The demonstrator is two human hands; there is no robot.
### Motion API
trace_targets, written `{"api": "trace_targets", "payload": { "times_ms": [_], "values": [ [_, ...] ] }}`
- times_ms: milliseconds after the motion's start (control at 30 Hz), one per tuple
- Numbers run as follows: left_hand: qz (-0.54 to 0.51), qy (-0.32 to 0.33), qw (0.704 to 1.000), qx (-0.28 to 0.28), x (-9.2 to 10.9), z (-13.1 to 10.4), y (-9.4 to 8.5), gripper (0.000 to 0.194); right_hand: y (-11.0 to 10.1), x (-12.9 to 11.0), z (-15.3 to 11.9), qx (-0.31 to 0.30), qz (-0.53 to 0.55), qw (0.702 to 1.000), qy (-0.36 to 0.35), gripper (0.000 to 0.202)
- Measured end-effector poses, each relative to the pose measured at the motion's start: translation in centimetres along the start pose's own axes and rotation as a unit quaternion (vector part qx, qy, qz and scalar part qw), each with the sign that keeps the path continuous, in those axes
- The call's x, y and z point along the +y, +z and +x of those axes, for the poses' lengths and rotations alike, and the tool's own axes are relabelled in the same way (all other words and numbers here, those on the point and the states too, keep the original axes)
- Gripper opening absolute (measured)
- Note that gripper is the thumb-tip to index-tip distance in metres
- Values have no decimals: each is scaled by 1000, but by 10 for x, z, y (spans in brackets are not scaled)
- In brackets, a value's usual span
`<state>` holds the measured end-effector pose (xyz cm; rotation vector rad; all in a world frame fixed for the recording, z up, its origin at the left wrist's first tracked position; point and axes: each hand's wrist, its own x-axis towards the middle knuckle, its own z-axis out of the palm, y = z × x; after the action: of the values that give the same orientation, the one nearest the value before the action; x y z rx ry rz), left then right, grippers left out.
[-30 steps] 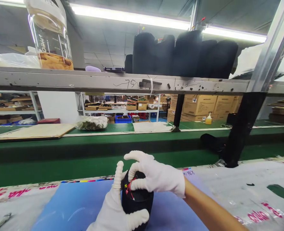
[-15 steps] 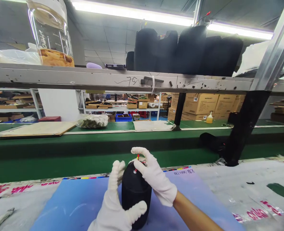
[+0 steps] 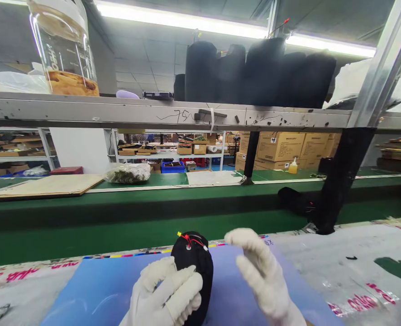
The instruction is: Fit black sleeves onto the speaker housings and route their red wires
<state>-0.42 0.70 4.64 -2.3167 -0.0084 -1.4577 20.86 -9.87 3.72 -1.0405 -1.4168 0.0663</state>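
Observation:
A black cloth-covered cylinder (image 3: 205,267) stands on a blue sheet (image 3: 95,290) in front of me. From a hole in its top come red and black wires with a yellow connector (image 3: 179,234) and a small white plug (image 3: 205,247). My left hand (image 3: 168,292), in a white glove, lies across the cylinder's front left side, its fingers stretched to the right; whether it presses on the cloth I cannot tell. To the right of the cylinder and apart from it, my gloved right hand (image 3: 263,276) is open, thumb and fingers apart, with nothing between them.
A shelf beam (image 3: 136,111) crosses above, bearing a glass jar (image 3: 73,59) and several black cylinders (image 3: 261,72). Behind the bench runs a green surface (image 3: 85,231). A dark post (image 3: 343,181) stands right, with a black item (image 3: 295,201) beside it. Cardboard boxes (image 3: 282,147) stand farther back.
My right hand has left the cylinder's top and moved right. My left hand has turned from around the cylinder to across its front. The wires on top now show fully.

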Motion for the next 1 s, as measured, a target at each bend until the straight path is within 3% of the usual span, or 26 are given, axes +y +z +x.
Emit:
{"api": "trace_targets", "payload": {
  "times_ms": [133, 233, 333, 467, 533, 600, 667, 733, 767, 800, 867, 900, 933, 1000],
  "values": [
    [-14, -7, 1000, -8, -2, 10, -4, 14, 0, 14, -26, -102, -151, 969, -170, 45],
    [-33, -14, 999, 10, -1, 15, -4, 19, 12, 7, -11, -151, -137, 958, -203, 39],
    [-98, -83, 992, 18, 2, 3, 1, 21, 17, -7, 17, -183, -101, 961, -179, 24],
    [-157, -203, 966, 10, 5, -20, 6, 43, 15, -19, 45, -266, -75, 953, -122, 33],
    [-115, -183, 976, 0, 6, -24, 4, 37, 14, -19, 51, -293, -54, 949, -107, 36],
    [-53, -118, 991, -20, 7, -23, -1, 21, 14, -17, 52, -302, -36, 948, -96, 33],
    [5, -80, 996, -45, 11, -20, -5, 16, 14, -17, 50, -302, -34, 949, -80, 22],
    [36, -92, 993, -58, 16, -17, -7, 19, 13, -18, 46, -310, -48, 948, -56, 6],
    [38, -106, 992, -59, 17, -14, -8, 19, 13, -19, 43, -311, -56, 948, -36, 9],
    [35, -111, 992, -55, 18, -12, -7, 18, 13, -19, 41, -309, -61, 949, -10, 25],
    [21, -82, 995, -45, 15, -7, -6, 18, 14, -19, 36, -296, -52, 953, 45, 57],
    [16, -66, 997, -46, 12, -5, -5, 18, 15, -19, 35, -285, -43, 956, 60, 63],
    [9, -50, 997, -54, 10, -3, -4, 19, 16, -18, 33, -273, -36, 960, 58, 58],
    [-2, -38, 995, -87, 6, 1, -3, 21, 19, -17, 32, -255, -34, 966, -2, 26]
  ]
}}
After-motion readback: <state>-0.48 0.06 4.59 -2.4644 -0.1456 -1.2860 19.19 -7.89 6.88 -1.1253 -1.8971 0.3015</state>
